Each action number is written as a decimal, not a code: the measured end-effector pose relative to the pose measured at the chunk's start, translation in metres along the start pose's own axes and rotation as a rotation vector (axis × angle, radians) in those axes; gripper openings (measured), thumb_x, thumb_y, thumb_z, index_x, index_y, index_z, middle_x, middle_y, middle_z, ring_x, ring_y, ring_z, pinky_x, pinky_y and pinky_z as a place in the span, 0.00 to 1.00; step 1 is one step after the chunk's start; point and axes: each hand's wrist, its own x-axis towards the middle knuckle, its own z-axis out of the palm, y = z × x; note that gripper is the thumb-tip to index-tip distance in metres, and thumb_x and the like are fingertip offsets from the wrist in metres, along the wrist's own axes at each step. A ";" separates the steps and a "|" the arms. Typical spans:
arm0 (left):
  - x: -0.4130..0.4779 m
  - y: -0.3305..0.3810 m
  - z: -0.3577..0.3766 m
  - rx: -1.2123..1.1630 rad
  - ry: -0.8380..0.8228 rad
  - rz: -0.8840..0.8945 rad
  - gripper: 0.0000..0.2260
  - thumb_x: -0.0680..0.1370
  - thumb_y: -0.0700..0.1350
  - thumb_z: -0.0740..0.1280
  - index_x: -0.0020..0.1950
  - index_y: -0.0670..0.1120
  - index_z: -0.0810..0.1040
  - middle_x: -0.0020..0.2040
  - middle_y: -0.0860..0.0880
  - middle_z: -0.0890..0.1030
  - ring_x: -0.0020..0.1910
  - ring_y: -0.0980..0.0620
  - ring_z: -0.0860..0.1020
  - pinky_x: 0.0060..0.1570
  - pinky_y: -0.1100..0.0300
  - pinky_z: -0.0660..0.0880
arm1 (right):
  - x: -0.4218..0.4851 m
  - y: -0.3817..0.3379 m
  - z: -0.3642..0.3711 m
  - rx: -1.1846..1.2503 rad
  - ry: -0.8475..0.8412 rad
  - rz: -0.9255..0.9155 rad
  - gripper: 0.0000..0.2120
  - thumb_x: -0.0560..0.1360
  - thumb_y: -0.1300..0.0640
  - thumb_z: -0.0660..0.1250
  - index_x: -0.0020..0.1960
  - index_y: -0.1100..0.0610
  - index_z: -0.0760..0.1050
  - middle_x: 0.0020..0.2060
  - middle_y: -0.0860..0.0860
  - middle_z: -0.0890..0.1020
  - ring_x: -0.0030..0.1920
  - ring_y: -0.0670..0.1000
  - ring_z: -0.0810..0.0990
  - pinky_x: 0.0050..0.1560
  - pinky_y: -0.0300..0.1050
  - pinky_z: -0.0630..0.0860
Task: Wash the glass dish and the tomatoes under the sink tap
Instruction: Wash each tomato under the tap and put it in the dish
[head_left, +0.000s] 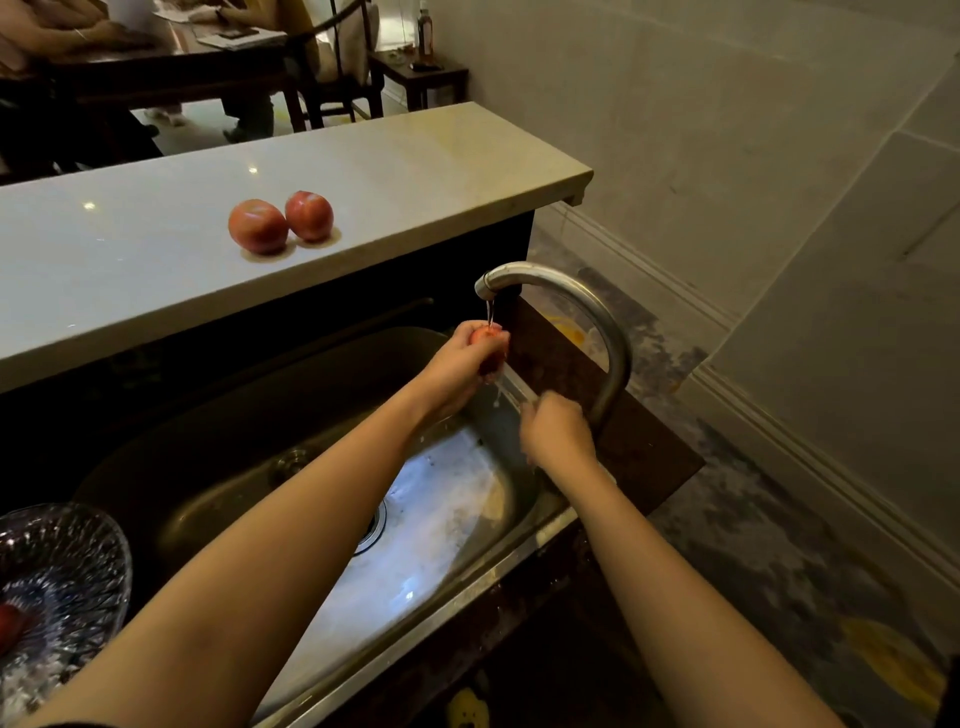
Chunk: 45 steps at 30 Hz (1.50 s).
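My left hand (462, 364) grips a red tomato (485, 335) right under the spout of the curved steel tap (571, 301), where a thin stream of water falls on it. My right hand (558, 434) is blurred at the tap's base, on or beside its lever; whether it grips it is unclear. Two more tomatoes (258, 226) (309, 215) lie side by side on the pale raised counter (389, 166). The patterned glass dish (78, 561) stands at the lower left beside the sink and holds one red tomato (8, 626).
The steel sink basin (441, 525) is wet, with its drain (371, 527) near the middle. A dark countertop strip (639, 441) runs behind the tap. Beyond the counter stand a dark table, chairs and seated people. A grey wall rises on the right.
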 end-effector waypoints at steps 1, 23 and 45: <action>-0.001 0.001 0.002 -0.072 0.013 -0.017 0.11 0.81 0.42 0.57 0.62 0.41 0.65 0.49 0.42 0.71 0.38 0.51 0.71 0.35 0.62 0.66 | 0.001 -0.008 -0.006 0.048 0.090 -0.062 0.16 0.80 0.51 0.54 0.58 0.62 0.72 0.53 0.59 0.78 0.49 0.56 0.78 0.43 0.49 0.72; 0.012 0.008 0.009 -0.226 0.382 -0.093 0.15 0.81 0.52 0.54 0.44 0.46 0.76 0.37 0.48 0.75 0.35 0.53 0.74 0.32 0.61 0.69 | 0.045 -0.057 0.006 0.898 -0.222 -0.312 0.12 0.81 0.48 0.52 0.58 0.50 0.71 0.45 0.45 0.77 0.46 0.43 0.76 0.42 0.38 0.73; 0.011 -0.034 0.013 -0.152 0.190 0.010 0.13 0.82 0.52 0.51 0.62 0.46 0.66 0.49 0.42 0.71 0.35 0.53 0.72 0.30 0.63 0.70 | 0.061 -0.046 0.015 1.091 -0.142 -0.019 0.15 0.75 0.50 0.60 0.32 0.53 0.75 0.31 0.50 0.79 0.36 0.50 0.79 0.31 0.42 0.73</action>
